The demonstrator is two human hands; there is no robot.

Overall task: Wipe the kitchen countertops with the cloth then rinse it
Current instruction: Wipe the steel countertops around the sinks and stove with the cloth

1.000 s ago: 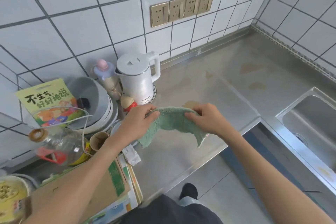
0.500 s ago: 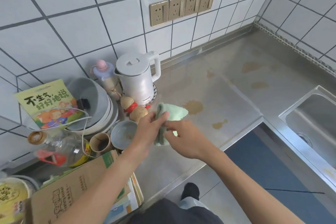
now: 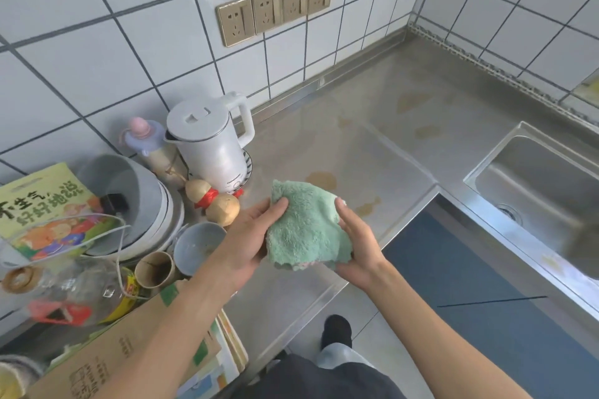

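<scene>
My left hand (image 3: pixel 249 233) and right hand (image 3: pixel 358 244) grasp a fluffy, folded green microfibre cloth (image 3: pixel 306 227) above the stained stainless-steel tabletop (image 3: pixel 372 139), sink (image 3: pixel 534 185) at three o'clock.

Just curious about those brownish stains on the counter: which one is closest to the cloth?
The large stain just beyond the green cloth, right of the kettle; the others lie farther toward the corner.

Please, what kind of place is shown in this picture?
Most likely a home kitchen: a steel countertop with a built-in sink, a white electric kettle beside stacked bowls, and a tiled wall with sockets.
</scene>
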